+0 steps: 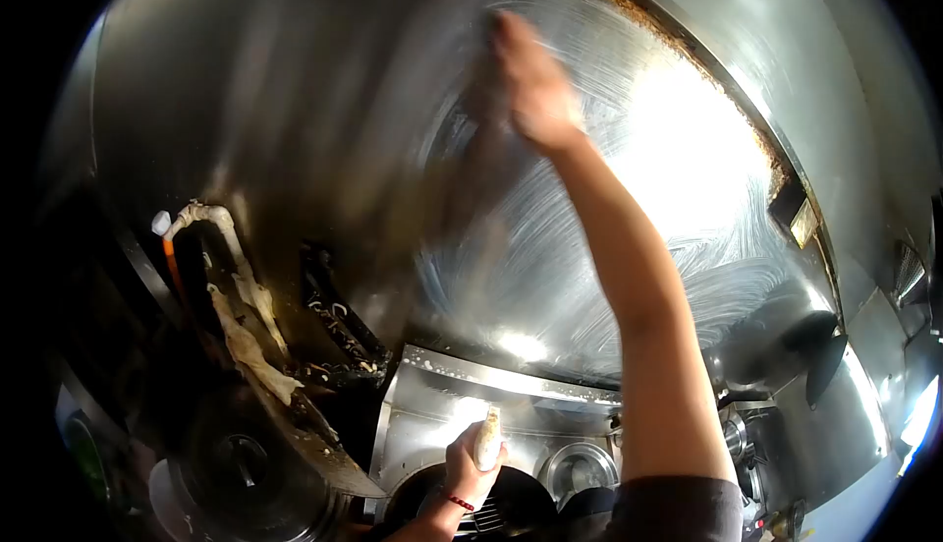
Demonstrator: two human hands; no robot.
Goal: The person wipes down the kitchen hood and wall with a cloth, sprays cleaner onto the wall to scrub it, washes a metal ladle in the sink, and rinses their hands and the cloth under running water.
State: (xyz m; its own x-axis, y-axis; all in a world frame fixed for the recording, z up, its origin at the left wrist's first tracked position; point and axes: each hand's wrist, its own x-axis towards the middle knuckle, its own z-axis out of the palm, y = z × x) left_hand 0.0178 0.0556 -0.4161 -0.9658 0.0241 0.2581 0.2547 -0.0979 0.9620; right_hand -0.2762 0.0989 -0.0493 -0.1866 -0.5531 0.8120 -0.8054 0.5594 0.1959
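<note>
My right hand (538, 85) is raised against a metal wall panel (550, 237) covered with whitish swirling streaks. Motion blurs its fingers, and whatever may lie under the palm is hidden. Low in the view, my left hand (471, 468), with a red band at the wrist, is closed around a pale, whitish object (487, 439) that points upward. That hand is over the dark round opening of a stove (521, 503), in front of the metal ledge.
A grimy pipe (231, 237) with an orange section stands at the left, above a large dark lidded pot (241, 458). A round metal bowl (580, 471) sits right of my left hand. A brown-stained edge (688, 46) borders the panel.
</note>
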